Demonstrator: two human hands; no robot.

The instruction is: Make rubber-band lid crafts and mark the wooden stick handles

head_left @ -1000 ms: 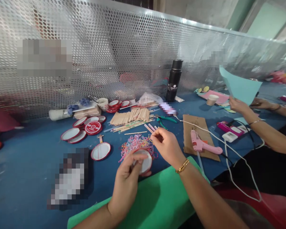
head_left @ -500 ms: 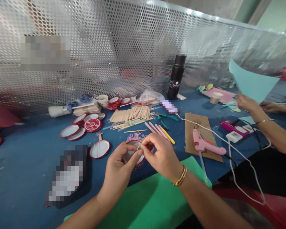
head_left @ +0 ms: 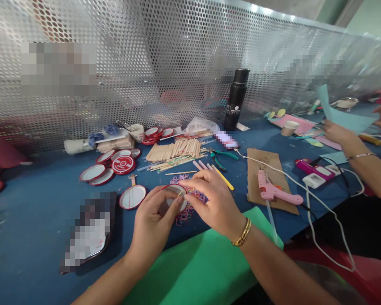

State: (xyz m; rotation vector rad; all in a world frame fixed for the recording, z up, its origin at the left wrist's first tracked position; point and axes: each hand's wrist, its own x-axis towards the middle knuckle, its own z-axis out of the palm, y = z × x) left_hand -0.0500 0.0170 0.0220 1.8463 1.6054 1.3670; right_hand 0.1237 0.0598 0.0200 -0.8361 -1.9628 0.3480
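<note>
pinching red-rimmed lid (head_left: 183,205) and yellow band (head_left: 180,193) in left fingers (head_left: 174,208)
can't tell hold of right fingers (head_left: 195,184); could lose band into loop pile (head_left: 183,219) through loose pinch

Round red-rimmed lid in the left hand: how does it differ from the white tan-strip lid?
The round, red-rimmed white lid is in the left hand; the white tan-strip lid lies on the blue table. That hand partly covers the held lid; the tan-strip lid shows almost fully. Both have red rims.

Left hand (head_left: 154,216): thumb-finger pinch | right hand (head_left: 214,201): fingers bent | forearms (head_left: 112,277) angled inward
</note>
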